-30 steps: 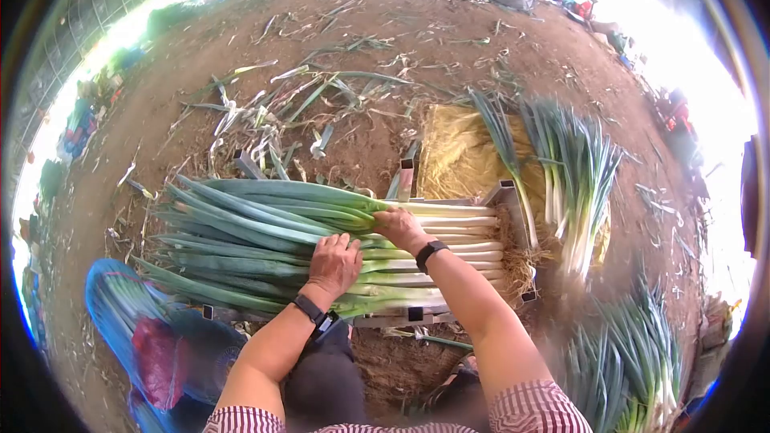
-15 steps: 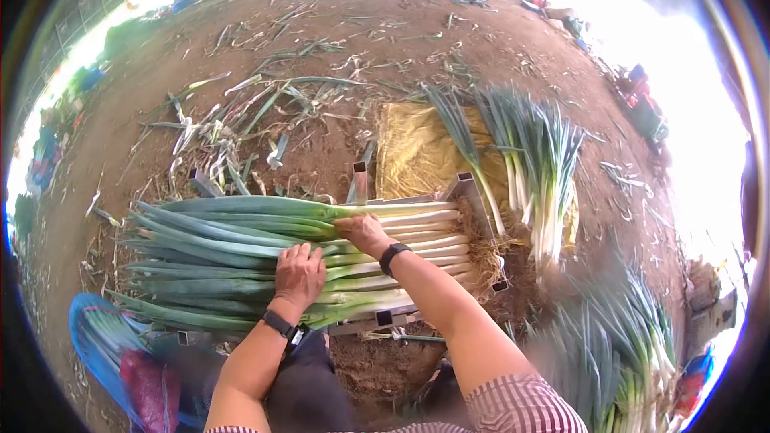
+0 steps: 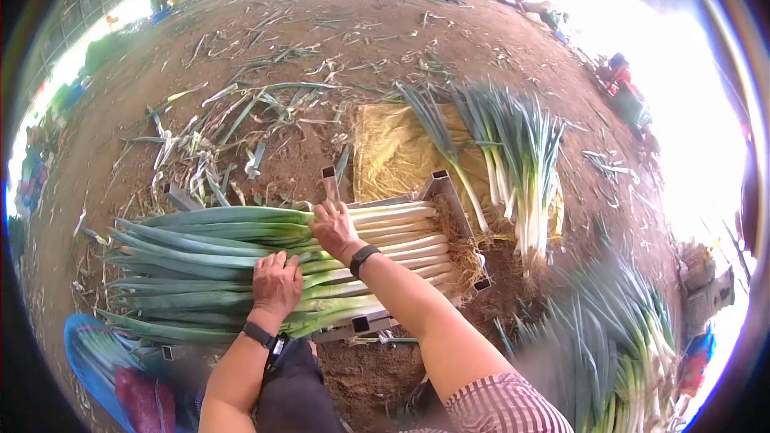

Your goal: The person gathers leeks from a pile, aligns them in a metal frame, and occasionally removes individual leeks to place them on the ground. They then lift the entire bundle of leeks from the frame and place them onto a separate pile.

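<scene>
Leaf ends (image 3: 152, 261) first: they fan out loosely at left, so flat, light pressure should suit them better than a squeeze, which could crease the green. Left hand (image 3: 277, 282) lies palm down on the leeks (image 3: 228, 262), fingers extended; good as a hold-down, best kept broad so no single stalk rolls. Right hand (image 3: 335, 231) has its fingers bent over the far-side stalks, about where green turns white. Can't tell if it's pinching one or just pressing. That junction looks like the right spot to nudge from: firmer than the leaves, less awkward than the roots. Small sideways moves, stalks parallel, no crossing. Root ends (image 3: 455, 265) line up roughly even at right; worth not dragging any stalk lengthwise.

Positions: leeks lie flat across the metal frame (image 3: 448, 192), under both hands. Leaves run left of the left hand, white shafts run right of the right hand, roots by the frame's right-end posts. Left hand sits nearer the body, right hand at the far edge; slim gap between them. Beyond the frame: yellow sack (image 3: 383, 148), with a loose bunch (image 3: 525, 156) on it. Lower right, near the right arm: bigger pile (image 3: 601, 337), partly blurred.
</scene>
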The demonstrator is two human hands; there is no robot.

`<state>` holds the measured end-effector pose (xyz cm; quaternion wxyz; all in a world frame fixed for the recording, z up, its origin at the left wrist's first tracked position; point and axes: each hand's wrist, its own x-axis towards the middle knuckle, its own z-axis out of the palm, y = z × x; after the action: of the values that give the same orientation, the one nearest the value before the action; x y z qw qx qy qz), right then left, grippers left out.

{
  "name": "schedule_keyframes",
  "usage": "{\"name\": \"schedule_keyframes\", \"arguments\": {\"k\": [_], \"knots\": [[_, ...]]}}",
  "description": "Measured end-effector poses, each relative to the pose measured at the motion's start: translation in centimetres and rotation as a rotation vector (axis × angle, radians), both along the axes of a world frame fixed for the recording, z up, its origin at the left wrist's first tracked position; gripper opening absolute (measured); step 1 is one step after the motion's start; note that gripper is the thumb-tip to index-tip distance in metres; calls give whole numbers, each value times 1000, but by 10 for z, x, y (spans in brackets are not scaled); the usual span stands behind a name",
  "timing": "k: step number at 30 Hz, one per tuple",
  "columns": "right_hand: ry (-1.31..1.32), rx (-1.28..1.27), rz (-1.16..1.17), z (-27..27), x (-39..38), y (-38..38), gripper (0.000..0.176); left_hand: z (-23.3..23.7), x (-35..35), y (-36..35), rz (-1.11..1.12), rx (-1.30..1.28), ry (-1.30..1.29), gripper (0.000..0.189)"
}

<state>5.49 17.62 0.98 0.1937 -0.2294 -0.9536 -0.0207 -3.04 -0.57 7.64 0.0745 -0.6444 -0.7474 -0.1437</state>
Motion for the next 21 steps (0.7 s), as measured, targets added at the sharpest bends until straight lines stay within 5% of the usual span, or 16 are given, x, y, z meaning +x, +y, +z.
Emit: {"name": "schedule_keyframes", "arguments": {"k": [2,5,9,11,15,18,21], "knots": [[-197,-112,-31,20,-5,1,15,-2,0,0,-3,16,-2,25],[123,-179,-114,-11,-12,5,15,-7,-1,-1,-1,33,17,24],[-55,-553,-179,6,-12,6,18,-10,-3,2,13,31,40,23],[-87,-515,-140,-3,-8,8,22,-11,-4,2,16,15,53,23],[65,-672,87,47,57,-11,49,-24,-12,4,6,-5,74,25],[134,-797,319,112,148,-28,38,-18,-6,1,9,6,61,26],[32,-1098,10,143,250,-29,30,-13,-4,-1,9,2,68,26]]}}
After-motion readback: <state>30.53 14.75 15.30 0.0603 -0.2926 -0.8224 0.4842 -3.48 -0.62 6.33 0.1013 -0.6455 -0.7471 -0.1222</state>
